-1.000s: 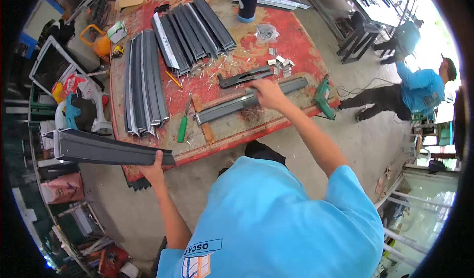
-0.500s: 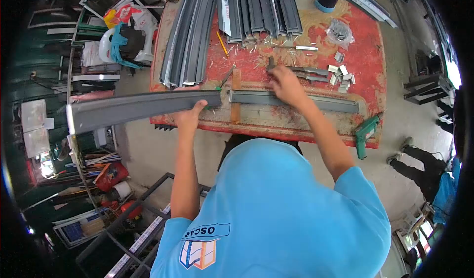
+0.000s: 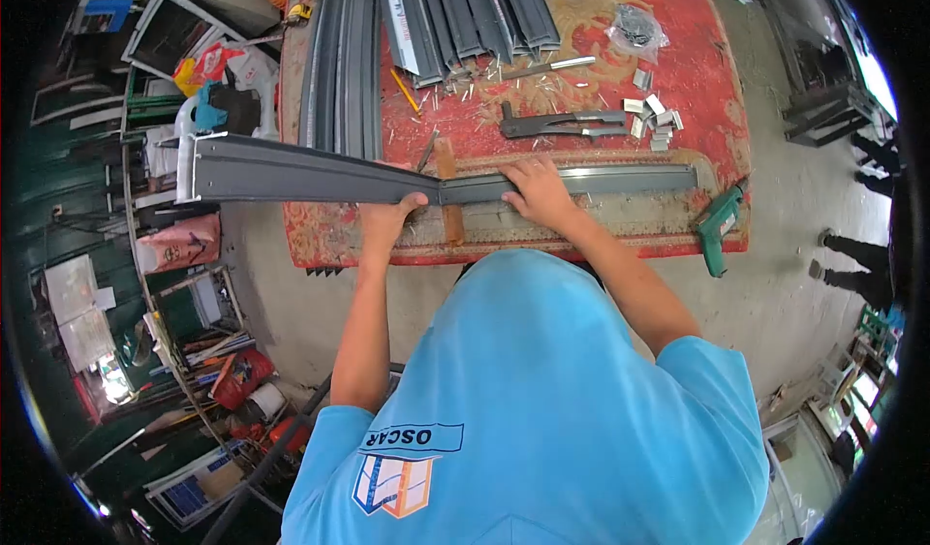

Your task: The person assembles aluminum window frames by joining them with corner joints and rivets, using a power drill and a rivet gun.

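My left hand (image 3: 390, 214) is closed round the near end of a long dark grey metal profile (image 3: 291, 172), thumb on top. That profile sticks out past the table's left side. Its end meets a second grey profile (image 3: 630, 179) lying along the table, right at a wooden strip (image 3: 446, 191). My right hand (image 3: 538, 191) grips this second profile near the joint, fingers over its far edge. Beyond my right hand lies a black hand riveter (image 3: 562, 122). Small cut metal pieces (image 3: 657, 119) are heaped to its right.
Stacked grey profiles (image 3: 344, 70) cover the back left of the red cloth-covered table (image 3: 465, 138). A green drill (image 3: 719, 227) lies at the right front edge. A pencil (image 3: 405, 91), a bag of small parts (image 3: 636, 31) and scattered pins are on top. Another person's legs (image 3: 857, 269) show at right.
My right hand has moved from beside the riveter down onto the table profile. The left-hand profile has shifted right, closing the gap between the two ends. The view has shifted slightly.
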`<state>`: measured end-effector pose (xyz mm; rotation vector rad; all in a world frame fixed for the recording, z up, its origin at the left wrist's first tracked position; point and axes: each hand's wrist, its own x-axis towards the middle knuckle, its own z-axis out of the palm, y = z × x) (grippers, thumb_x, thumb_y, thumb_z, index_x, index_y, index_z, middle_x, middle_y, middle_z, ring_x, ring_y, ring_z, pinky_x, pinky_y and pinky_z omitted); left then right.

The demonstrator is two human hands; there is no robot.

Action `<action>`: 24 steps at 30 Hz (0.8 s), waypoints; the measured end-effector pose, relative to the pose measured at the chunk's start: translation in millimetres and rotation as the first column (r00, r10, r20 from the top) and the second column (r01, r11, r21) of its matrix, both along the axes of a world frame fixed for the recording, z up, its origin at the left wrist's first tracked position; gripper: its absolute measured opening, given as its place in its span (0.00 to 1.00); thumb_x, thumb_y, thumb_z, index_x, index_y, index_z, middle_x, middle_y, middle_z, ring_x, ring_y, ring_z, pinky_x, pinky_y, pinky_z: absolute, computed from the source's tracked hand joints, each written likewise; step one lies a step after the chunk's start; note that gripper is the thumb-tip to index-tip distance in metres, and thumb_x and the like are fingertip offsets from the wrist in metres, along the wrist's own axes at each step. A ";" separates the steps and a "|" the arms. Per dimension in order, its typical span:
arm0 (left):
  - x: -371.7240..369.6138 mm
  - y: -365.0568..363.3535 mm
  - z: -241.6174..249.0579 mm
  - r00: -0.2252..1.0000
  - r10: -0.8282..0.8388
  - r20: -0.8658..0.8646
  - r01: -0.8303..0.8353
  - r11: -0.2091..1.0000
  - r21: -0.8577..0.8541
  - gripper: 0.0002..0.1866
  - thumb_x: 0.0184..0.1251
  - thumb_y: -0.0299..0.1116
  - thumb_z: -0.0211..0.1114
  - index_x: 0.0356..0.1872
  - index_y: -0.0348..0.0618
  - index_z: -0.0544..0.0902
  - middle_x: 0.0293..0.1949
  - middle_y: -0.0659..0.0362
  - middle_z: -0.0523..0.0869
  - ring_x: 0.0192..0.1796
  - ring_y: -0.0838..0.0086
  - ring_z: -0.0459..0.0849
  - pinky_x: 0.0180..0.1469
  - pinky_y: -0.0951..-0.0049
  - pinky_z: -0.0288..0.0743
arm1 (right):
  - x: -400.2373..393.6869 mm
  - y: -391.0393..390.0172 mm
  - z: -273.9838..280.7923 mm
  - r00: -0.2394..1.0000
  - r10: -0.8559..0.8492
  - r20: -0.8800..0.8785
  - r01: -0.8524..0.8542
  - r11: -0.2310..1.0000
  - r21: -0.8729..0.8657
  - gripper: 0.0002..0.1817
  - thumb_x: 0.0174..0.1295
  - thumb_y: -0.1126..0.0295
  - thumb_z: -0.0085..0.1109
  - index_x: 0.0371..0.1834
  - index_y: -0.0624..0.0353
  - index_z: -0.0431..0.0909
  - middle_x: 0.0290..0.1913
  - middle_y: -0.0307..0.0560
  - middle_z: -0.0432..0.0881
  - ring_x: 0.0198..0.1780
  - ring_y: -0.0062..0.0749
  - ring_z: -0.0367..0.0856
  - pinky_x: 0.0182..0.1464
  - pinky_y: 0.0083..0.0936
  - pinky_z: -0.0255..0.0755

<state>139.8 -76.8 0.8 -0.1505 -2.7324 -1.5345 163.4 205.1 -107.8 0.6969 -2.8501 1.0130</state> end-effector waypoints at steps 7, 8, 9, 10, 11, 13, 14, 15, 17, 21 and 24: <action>16.6 5.4 -17.0 0.990 0.016 -0.139 -0.026 0.997 -0.069 0.33 0.42 0.44 0.85 0.46 0.39 0.76 0.46 0.58 0.83 0.48 0.70 0.81 0.55 0.69 0.74 | 3.6 -0.7 3.2 0.998 -0.012 0.062 0.011 1.000 0.016 0.26 0.59 0.59 0.65 0.60 0.54 0.75 0.53 0.47 0.78 0.58 0.43 0.75 0.64 0.43 0.61; 17.3 5.7 -17.8 0.989 0.030 -0.142 -0.042 0.996 -0.085 0.33 0.40 0.47 0.85 0.44 0.39 0.79 0.45 0.58 0.82 0.47 0.67 0.81 0.53 0.66 0.74 | 4.1 -0.9 3.7 0.998 -0.018 0.062 0.016 1.000 0.019 0.26 0.59 0.59 0.65 0.60 0.54 0.75 0.53 0.47 0.78 0.58 0.43 0.75 0.64 0.43 0.61; 16.8 8.4 -13.4 0.988 0.044 -0.147 -0.059 0.993 -0.101 0.33 0.38 0.51 0.84 0.42 0.39 0.82 0.43 0.58 0.81 0.45 0.64 0.81 0.50 0.64 0.74 | 4.2 -1.1 4.0 0.998 -0.014 0.053 0.013 1.000 0.018 0.26 0.59 0.59 0.65 0.60 0.54 0.75 0.53 0.47 0.78 0.58 0.43 0.75 0.64 0.43 0.61; 16.1 10.6 -8.6 0.988 0.039 -0.149 -0.054 0.994 -0.099 0.33 0.38 0.51 0.84 0.42 0.39 0.82 0.43 0.58 0.81 0.45 0.64 0.81 0.50 0.64 0.74 | 3.6 -1.1 4.1 0.999 -0.011 0.043 0.010 1.000 0.017 0.26 0.59 0.59 0.65 0.60 0.54 0.75 0.53 0.47 0.78 0.58 0.43 0.75 0.63 0.42 0.62; 15.7 12.2 -3.3 0.995 0.021 -0.099 -0.033 0.993 -0.116 0.32 0.39 0.49 0.84 0.42 0.39 0.83 0.43 0.57 0.82 0.45 0.63 0.81 0.51 0.64 0.74 | 3.3 -0.8 4.2 0.999 -0.016 0.042 0.015 1.000 0.018 0.26 0.59 0.59 0.65 0.60 0.54 0.75 0.53 0.47 0.78 0.58 0.43 0.75 0.63 0.42 0.62; 16.7 9.2 -3.8 0.999 -0.002 -0.047 -0.005 0.991 -0.134 0.30 0.41 0.47 0.84 0.42 0.39 0.83 0.43 0.56 0.83 0.46 0.62 0.82 0.52 0.64 0.74 | 4.0 -0.9 3.3 0.998 -0.008 0.070 0.006 1.000 0.024 0.27 0.59 0.59 0.65 0.61 0.54 0.75 0.54 0.48 0.78 0.59 0.44 0.74 0.63 0.42 0.62; 16.7 3.5 -9.4 0.999 -0.036 -0.005 0.034 0.976 -0.216 0.28 0.42 0.45 0.84 0.43 0.39 0.84 0.43 0.55 0.85 0.47 0.61 0.82 0.53 0.64 0.73 | 4.0 -1.1 1.0 0.997 -0.012 0.072 0.010 1.000 0.023 0.27 0.59 0.59 0.65 0.61 0.54 0.75 0.54 0.48 0.78 0.59 0.44 0.74 0.63 0.42 0.62; 15.6 0.0 -10.1 0.997 -0.068 0.039 0.077 0.952 -0.296 0.27 0.43 0.43 0.83 0.43 0.39 0.85 0.43 0.54 0.86 0.49 0.60 0.82 0.54 0.63 0.73 | 3.7 -1.1 -1.6 0.999 -0.007 0.054 0.006 1.000 0.019 0.27 0.59 0.58 0.65 0.61 0.54 0.75 0.54 0.48 0.78 0.60 0.44 0.74 0.63 0.42 0.62; 7.9 -5.7 -12.7 0.967 -0.064 0.245 0.141 0.939 -0.312 0.32 0.45 0.48 0.81 0.48 0.38 0.84 0.51 0.51 0.84 0.54 0.55 0.80 0.58 0.62 0.71 | 4.1 -2.0 -6.3 0.999 -0.009 0.038 0.009 1.000 0.017 0.27 0.60 0.58 0.64 0.62 0.54 0.74 0.55 0.49 0.78 0.60 0.45 0.74 0.64 0.42 0.62; -0.6 -9.9 -31.2 0.910 -0.131 0.393 0.272 0.904 -0.329 0.37 0.46 0.53 0.80 0.54 0.38 0.82 0.58 0.47 0.82 0.63 0.52 0.77 0.64 0.59 0.66 | 4.1 -1.8 0.8 0.998 -0.002 0.064 -0.001 0.999 0.050 0.27 0.60 0.58 0.64 0.62 0.55 0.74 0.56 0.50 0.78 0.61 0.47 0.74 0.64 0.43 0.62; -0.7 -9.6 -41.9 0.953 -0.259 0.155 0.299 0.885 -0.358 0.26 0.44 0.38 0.82 0.46 0.41 0.84 0.44 0.54 0.87 0.48 0.62 0.84 0.54 0.64 0.76 | 2.6 -1.8 7.9 0.996 0.003 0.091 -0.012 0.996 0.091 0.27 0.60 0.58 0.64 0.62 0.55 0.74 0.55 0.50 0.78 0.61 0.47 0.74 0.63 0.43 0.63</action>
